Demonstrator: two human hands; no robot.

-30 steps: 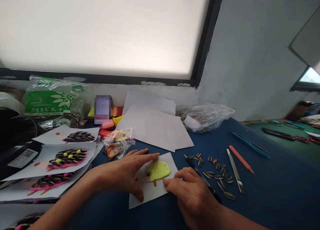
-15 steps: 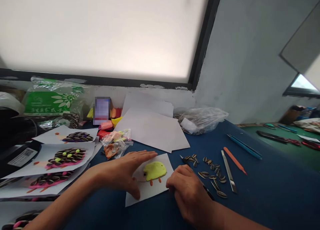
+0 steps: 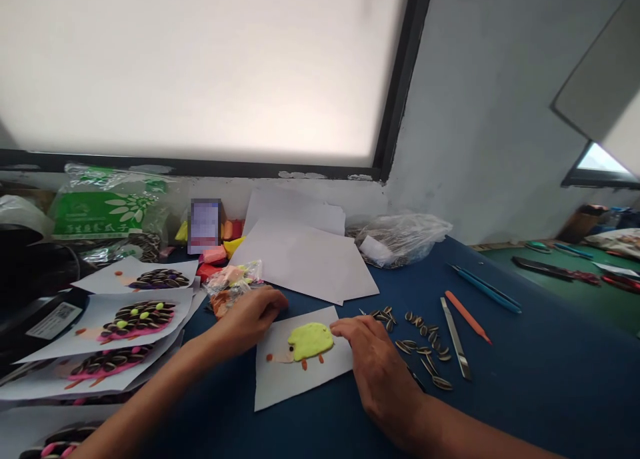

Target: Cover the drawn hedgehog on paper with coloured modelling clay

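A small white paper (image 3: 280,389) bears a hedgehog-like figure with a yellow-green clay body (image 3: 313,341), peach snout and orange feet. My left hand (image 3: 253,319) rests at the paper's upper left edge, its fingers curled in; whatever they may hold is hidden. My right hand (image 3: 375,366) lies over the paper's right edge, fingers stretched left, with the index fingertip at the clay body's right end. Nothing shows in it. Just right of it lie loose sunflower seeds (image 3: 425,329). A dark, thin tool (image 3: 415,379) is mostly covered by this hand.
Finished seed-covered figures on paper (image 3: 137,319) are stacked left. Behind are clay packets (image 3: 215,254), a phone-like screen (image 3: 205,226), white sheets (image 3: 310,259), a green seed bag (image 3: 100,212) and a clear plastic bag (image 3: 405,236). A metal blade (image 3: 456,339), orange stick (image 3: 469,318) and blue tweezers (image 3: 487,289) lie right.
My left hand has lifted off the figure's snout, moved up and left, and its fingers have curled. My right hand's fingers have straightened toward the clay body.
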